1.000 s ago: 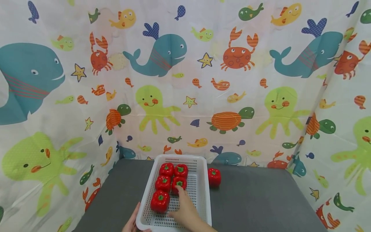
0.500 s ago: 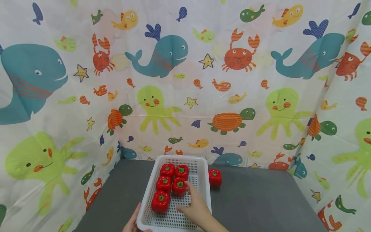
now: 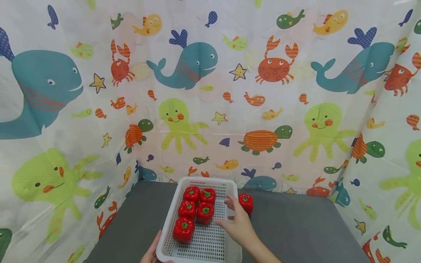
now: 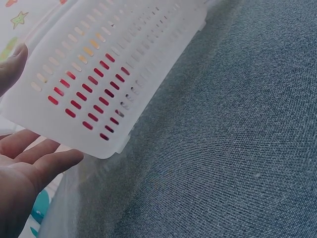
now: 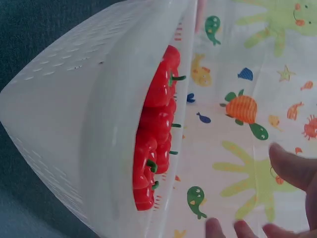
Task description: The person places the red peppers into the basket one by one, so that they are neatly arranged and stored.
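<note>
A white perforated plastic basket [image 3: 233, 233] contains several glossy red bell peppers [image 3: 183, 229] with green stems, standing in its left and middle part. Its near-left corner is held by my left hand [image 3: 152, 252]; the left wrist view shows the thumb [image 4: 14, 67] on one side of the corner and the fingers on the other. My right hand [image 3: 238, 223] hovers over the basket's right rim, fingers spread and slightly bent, with nothing in them. Just beyond it, outside the basket, one more red bell pepper [image 3: 246, 203] rests on the table, its edge partly hidden by the hand.
The dark grey table [image 3: 296, 226] extends to both sides of the basket. A white curtain [image 3: 197, 146] printed with sea animals stands behind the table and along both sides.
My right hand has drawn away from the front pepper of the basket's middle row and moved right, towards the pepper outside. The left hand stays at the basket corner. The head view has shifted slightly.
</note>
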Tool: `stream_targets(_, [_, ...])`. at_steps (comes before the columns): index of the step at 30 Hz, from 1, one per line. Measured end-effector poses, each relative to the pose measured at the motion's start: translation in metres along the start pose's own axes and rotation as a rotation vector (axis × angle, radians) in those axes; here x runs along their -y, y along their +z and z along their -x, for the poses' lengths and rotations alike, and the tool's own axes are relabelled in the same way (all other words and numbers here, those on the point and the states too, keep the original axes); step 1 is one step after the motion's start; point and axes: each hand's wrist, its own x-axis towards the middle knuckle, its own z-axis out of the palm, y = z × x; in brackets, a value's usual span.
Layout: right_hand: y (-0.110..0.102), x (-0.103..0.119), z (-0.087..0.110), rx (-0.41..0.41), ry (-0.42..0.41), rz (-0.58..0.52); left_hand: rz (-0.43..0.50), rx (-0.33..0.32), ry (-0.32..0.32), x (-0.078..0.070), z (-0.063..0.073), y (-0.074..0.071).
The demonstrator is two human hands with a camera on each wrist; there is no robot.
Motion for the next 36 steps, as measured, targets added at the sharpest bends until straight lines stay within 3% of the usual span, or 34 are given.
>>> stream_targets(10, [-0.013, -0.012, -0.004, -0.229, -0.066, -0.131, 0.024, 0.037, 0.008, 0.004, -0.002, -0.002])
stream_targets(16, [-0.022, -0.029, -0.011, -0.311, -0.052, -0.118, 0.020, 0.036, 0.004, 0.002, 0.000, -0.001])
stream_targets(22, [-0.031, -0.060, -0.023, -0.372, -0.033, -0.083, 0.040, 0.044, 0.008, 0.003, -0.001, -0.002])
stream_targets(28, [-0.039, -0.089, -0.034, -0.357, -0.013, -0.127, 0.050, 0.058, 0.006, 0.002, -0.001, -0.003])
stream_targets(36, [-0.046, -0.114, -0.046, -0.265, 0.091, -0.164, -0.064, -0.045, 0.019, -0.001, 0.004, 0.007])
